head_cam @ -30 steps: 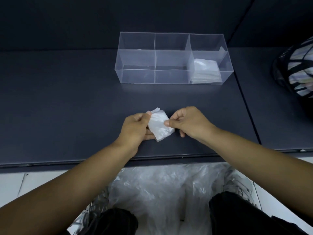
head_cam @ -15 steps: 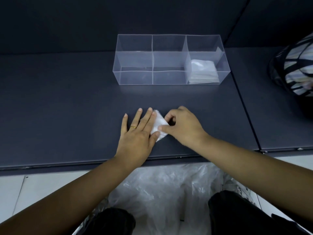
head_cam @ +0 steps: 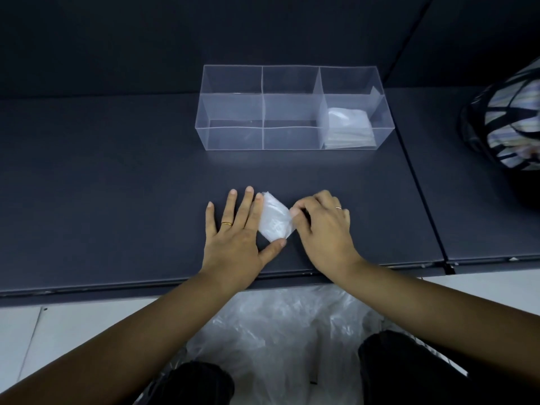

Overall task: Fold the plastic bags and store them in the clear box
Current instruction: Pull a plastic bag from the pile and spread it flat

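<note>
A small folded white plastic bag [head_cam: 274,220] lies on the dark table near its front edge. My left hand [head_cam: 236,232] lies flat with straight fingers, its index finger and thumb pressing the bag's left side. My right hand [head_cam: 323,226] has curled fingers and pinches the bag's right corner. The clear box [head_cam: 233,138] stands farther back, divided into three compartments. Its right compartment holds a stack of folded bags [head_cam: 349,128]; the other two look empty.
A striped bag in a dark net [head_cam: 508,118] sits on the neighbouring table at the right. A heap of loose clear plastic bags [head_cam: 280,337] lies below the table edge, between my knees. A seam [head_cam: 420,182] separates the two tables.
My left hand went from pinching the lifted bag to lying flat and pressing it on the table. Since half a second ago it has slid left, uncovering more of the bag.
</note>
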